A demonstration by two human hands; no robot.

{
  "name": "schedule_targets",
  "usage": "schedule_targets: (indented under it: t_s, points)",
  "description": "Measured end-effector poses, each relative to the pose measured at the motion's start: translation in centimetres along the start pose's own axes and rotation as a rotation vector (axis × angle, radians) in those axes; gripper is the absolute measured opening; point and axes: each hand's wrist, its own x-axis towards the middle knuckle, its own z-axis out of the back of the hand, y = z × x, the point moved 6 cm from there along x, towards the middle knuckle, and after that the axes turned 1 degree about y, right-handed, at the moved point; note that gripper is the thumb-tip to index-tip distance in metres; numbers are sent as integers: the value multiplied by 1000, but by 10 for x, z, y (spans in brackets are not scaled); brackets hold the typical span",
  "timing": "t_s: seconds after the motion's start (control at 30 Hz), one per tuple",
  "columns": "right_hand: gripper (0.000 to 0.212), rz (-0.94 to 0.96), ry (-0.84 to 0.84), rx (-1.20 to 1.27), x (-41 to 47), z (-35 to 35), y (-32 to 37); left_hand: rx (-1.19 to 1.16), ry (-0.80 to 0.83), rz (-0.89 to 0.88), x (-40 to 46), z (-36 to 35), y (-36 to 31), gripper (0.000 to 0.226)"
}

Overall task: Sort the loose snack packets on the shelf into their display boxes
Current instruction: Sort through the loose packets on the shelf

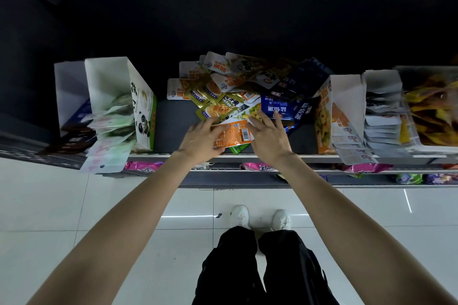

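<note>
Both arms reach over the shelf (168, 116) edge into the heap of loose snack packets (238, 86) that lies in the middle of it, between the display boxes. The left hand (200, 140) lies flat, palm down, on the near end of an orange packet (235, 134) with a barcode; its fingers (210, 122) are spread apart and nearly straight, their tips pressing on the packet's far edge and on a gold-green packet (218, 109) just beyond. The right hand (269, 137) rests just beside it on the right side of the same orange packet, fingers likewise splayed and relaxed, one tip reaching onto a blue packet (280, 106) and another touching a packet printed with yellow-green snacks (255, 111). Neither hand is curled around anything; they press down and hold nothing up.

To the left stands a tall white panda box (141, 106) with pale green packets spilling from its open front. To the right an orange-printed display box (324, 116) holds white packets in a row, with another white box (381, 86) of packets beside it and a clear tub (421, 146) of yellow packets at the far right. Below, pink packets (141, 165) lie on a lower shelf, and white shoes (240, 215) stand on the tiled floor (74, 205).
</note>
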Motion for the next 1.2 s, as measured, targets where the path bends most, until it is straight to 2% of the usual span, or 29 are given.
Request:
schedule_targets:
  t_s: [0.23,0.3,0.37,0.43,0.53,0.57,0.63,0.7,0.8,0.83,0.9,0.97,1.03,1.13,1.2]
  points:
    - [54,-14,76,-16,1,0,-1,-3,36,-38,-2,17,5,76]
    - [56,-14,74,5,0,3,0,22,35,-56,-3,27,4,71]
    - [60,22,29,132,-3,10,2,-77,-30,-40,-8,41,3,62]
    - [56,121,-168,272,-11,31,12,-300,-129,-14,-18,60,-1,53]
    - [18,141,-611,436,-35,75,13,-502,-193,0,-34,91,-16,42]
    - [10,90,-665,535,-42,86,6,-558,-207,-3,-40,102,-22,40]
    - [5,-62,-640,754,-54,99,-17,-775,-272,0,-50,125,-31,33]
    - [14,-179,-525,1024,-69,102,-41,-974,-320,-18,-56,142,-43,19]
    - [28,-210,-357,1370,-101,103,-60,-987,-298,-95,-53,158,-80,15]
    - [34,-218,-360,1371,-114,106,-68,-975,-281,-126,-50,163,-94,15]
    - [39,-258,-465,1104,-140,117,-90,-908,-231,-199,-41,171,-125,13]
    - [33,-249,-611,737,-165,135,-113,-772,-216,-282,-31,181,-158,7]
    - [21,-208,-746,528,-186,148,-136,-629,-329,-359,-23,197,-192,9]
    - [13,-254,-846,477,-202,145,-177,-581,-545,-436,-10,213,-238,10]
    - [13,-303,-859,503,-199,130,-198,-626,-617,-439,5,207,-257,9]
